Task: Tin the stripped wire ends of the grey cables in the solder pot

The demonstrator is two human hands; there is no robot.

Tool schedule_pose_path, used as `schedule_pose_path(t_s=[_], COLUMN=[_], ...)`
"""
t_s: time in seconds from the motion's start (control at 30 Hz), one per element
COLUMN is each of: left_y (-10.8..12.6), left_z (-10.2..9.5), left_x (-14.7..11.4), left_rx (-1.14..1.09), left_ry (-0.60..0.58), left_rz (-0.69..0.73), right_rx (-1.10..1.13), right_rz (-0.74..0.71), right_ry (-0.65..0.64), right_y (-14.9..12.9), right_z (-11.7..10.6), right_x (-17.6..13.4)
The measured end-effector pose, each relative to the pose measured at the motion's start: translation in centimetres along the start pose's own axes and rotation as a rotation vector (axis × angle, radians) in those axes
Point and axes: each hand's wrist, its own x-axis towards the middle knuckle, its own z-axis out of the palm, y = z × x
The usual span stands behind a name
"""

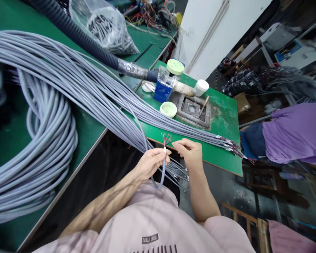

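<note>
Now L hand (150, 162) pinches 1 gray cable (163, 168); R hand (190, 151) fingers its wires (166, 138).

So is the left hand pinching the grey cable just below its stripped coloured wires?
Yes, the left hand pinches the grey cable just under its fanned coloured wires, while the right hand touches their tips.

Two bare hands, left hand (150, 162) and right hand (190, 151), meet at one grey cable end (164, 154). Two pale green lids (175, 66) sit upper centre, one white cap (201, 87), one blue box (162, 90), one plastic bag (105, 24) at top.
</note>
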Motion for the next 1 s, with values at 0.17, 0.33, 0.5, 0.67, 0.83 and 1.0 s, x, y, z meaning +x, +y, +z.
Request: schedule_pose_path(t_s=[0.17, 0.33, 0.5, 0.67, 0.83, 1.0], left_y=[0.0, 0.1, -0.4, -0.9, -0.9, -1.0], left_z=[-0.3, -0.2, -0.1, 0.4, 1.0, 1.0], left_x=[0.2, 0.4, 0.8, 1.0, 1.0, 1.0], left_rx=[-0.014, 0.013, 0.117, 0.21, 0.228, 0.24], left_ry=[0.005, 0.002, 0.052, 0.09, 0.091, 0.115], left_rz=[0.006, 0.006, 0.068, 0.131, 0.124, 0.13], right_rx=[-0.06, -0.155, -0.192, -0.289, -0.322, -0.302], right_rz=[-0.051, -0.189, -0.273, -0.236, -0.268, -0.304], right_ry=[0.021, 0.015, 0.006, 0.0, 0.007, 0.037], right_y=[0.3, 0.9, -0.1, -1.2, -1.3, -1.4], right_z=[-0.4, -0.5, -0.1, 0.4, 0.6, 0.6], right_x=[0.0, -0.2, -0.1, 0.3, 0.8, 0.7])
